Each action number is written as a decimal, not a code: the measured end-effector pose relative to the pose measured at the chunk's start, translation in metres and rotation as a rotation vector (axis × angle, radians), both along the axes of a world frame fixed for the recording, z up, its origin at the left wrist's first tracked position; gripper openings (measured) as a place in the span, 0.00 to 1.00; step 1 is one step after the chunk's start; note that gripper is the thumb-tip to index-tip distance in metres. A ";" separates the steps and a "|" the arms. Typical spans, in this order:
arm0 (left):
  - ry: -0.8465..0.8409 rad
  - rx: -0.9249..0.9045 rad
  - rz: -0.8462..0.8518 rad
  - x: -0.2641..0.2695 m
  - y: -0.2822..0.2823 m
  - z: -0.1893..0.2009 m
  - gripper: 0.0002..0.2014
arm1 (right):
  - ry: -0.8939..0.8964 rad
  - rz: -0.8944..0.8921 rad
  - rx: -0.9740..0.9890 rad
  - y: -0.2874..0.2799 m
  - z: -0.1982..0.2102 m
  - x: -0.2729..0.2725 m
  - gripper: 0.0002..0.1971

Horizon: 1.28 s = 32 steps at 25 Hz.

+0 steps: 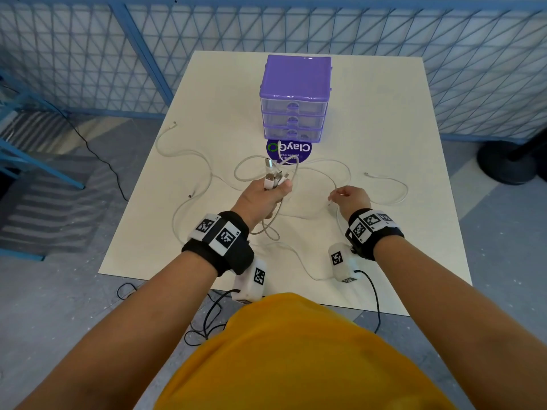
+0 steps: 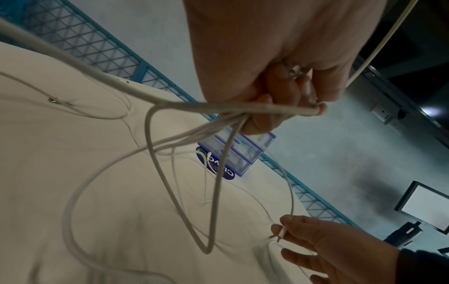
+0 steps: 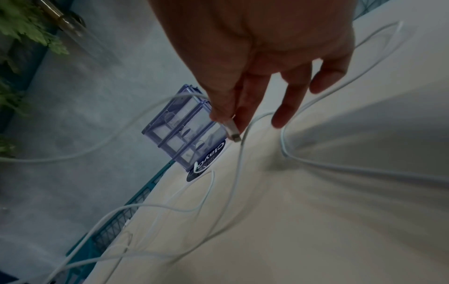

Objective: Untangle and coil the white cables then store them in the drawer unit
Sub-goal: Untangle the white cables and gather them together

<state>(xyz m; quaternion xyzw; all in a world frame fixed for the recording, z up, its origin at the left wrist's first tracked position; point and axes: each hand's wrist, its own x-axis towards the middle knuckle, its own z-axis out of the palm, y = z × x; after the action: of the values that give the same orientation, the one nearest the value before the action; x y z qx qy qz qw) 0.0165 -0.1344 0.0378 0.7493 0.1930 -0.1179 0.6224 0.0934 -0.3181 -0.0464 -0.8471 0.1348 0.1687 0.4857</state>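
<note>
Several white cables lie tangled in loops over the cream table. My left hand is raised over the table's middle and grips a bunch of cable ends, whose plugs stick up out of the fist. In the left wrist view the cables hang in loops below that fist. To the right, my right hand pinches one cable's plug between thumb and forefinger, with the other fingers spread. The purple drawer unit stands at the far middle, its three clear drawers closed.
A round purple sticker lies in front of the drawer unit. Blue mesh fencing runs behind and to the left of the table. Black wires trail from the wrist cameras off the near edge. A dark stand base sits on the floor at right.
</note>
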 end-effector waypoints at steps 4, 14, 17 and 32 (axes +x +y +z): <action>-0.010 0.062 0.043 0.006 -0.004 0.000 0.11 | 0.042 0.059 0.112 -0.012 0.003 -0.003 0.10; 0.120 0.209 -0.049 0.024 -0.010 -0.009 0.11 | 0.118 -0.099 -0.161 -0.077 -0.002 0.002 0.07; 0.178 0.238 -0.113 0.026 -0.009 -0.007 0.09 | 0.143 0.041 -0.524 -0.089 -0.002 0.004 0.14; 0.083 0.163 -0.176 0.037 -0.015 -0.001 0.07 | -0.427 0.553 0.015 0.021 0.076 -0.008 0.13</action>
<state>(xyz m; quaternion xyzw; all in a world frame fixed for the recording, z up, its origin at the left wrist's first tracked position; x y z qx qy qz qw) 0.0539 -0.1491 0.0370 0.8060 0.1608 -0.1870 0.5381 0.0856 -0.2973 0.0297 -0.8640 -0.2057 0.1138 0.4452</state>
